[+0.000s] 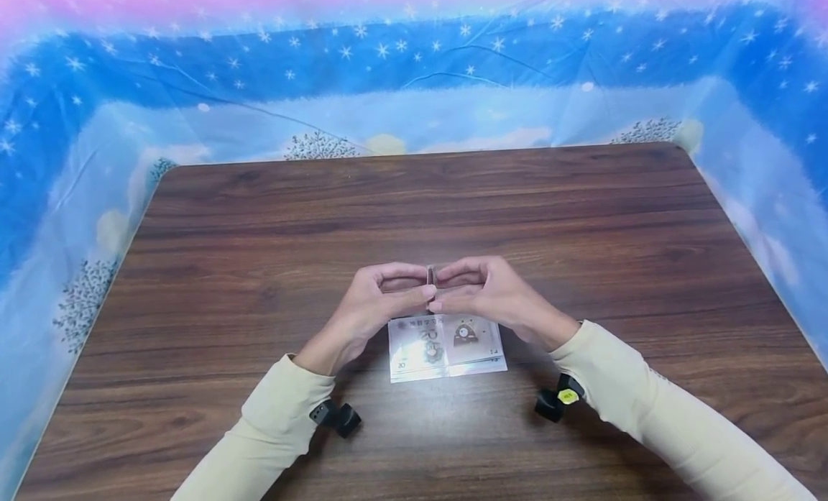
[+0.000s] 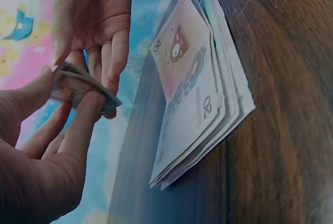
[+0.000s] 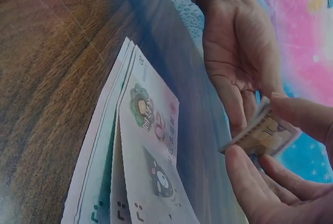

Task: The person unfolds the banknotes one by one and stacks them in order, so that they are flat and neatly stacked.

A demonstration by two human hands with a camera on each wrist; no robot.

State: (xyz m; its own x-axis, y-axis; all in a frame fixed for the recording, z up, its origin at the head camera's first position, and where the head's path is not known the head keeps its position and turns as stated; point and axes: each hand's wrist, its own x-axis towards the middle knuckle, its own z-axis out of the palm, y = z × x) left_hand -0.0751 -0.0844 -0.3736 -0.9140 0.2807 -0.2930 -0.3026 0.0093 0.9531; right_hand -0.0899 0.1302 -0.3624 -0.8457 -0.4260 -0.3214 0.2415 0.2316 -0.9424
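Observation:
Held up between both hands is a small bundle of folded banknotes (image 3: pixel 263 135), seen almost edge-on in the head view. My left hand (image 1: pixel 364 305) pinches it from the left with thumb and fingertips. From the other side my right hand (image 1: pixel 501 294) pinches the same bundle, its thumb close to the left thumb. Just below the hands, a pile of larger banknotes (image 1: pixel 419 354) lies on the table, creased down the middle. Its top note carries a "20" and a cartoon figure, and the pile's layered edges show in the left wrist view.
The brown wood-grain table (image 1: pixel 259 221) stretches out around the hands. Behind it and along both sides hangs a blue and pink cloth (image 1: pixel 401 55) with star prints. Black devices (image 1: pixel 336 417) are strapped at both wrists, over the cream sleeves.

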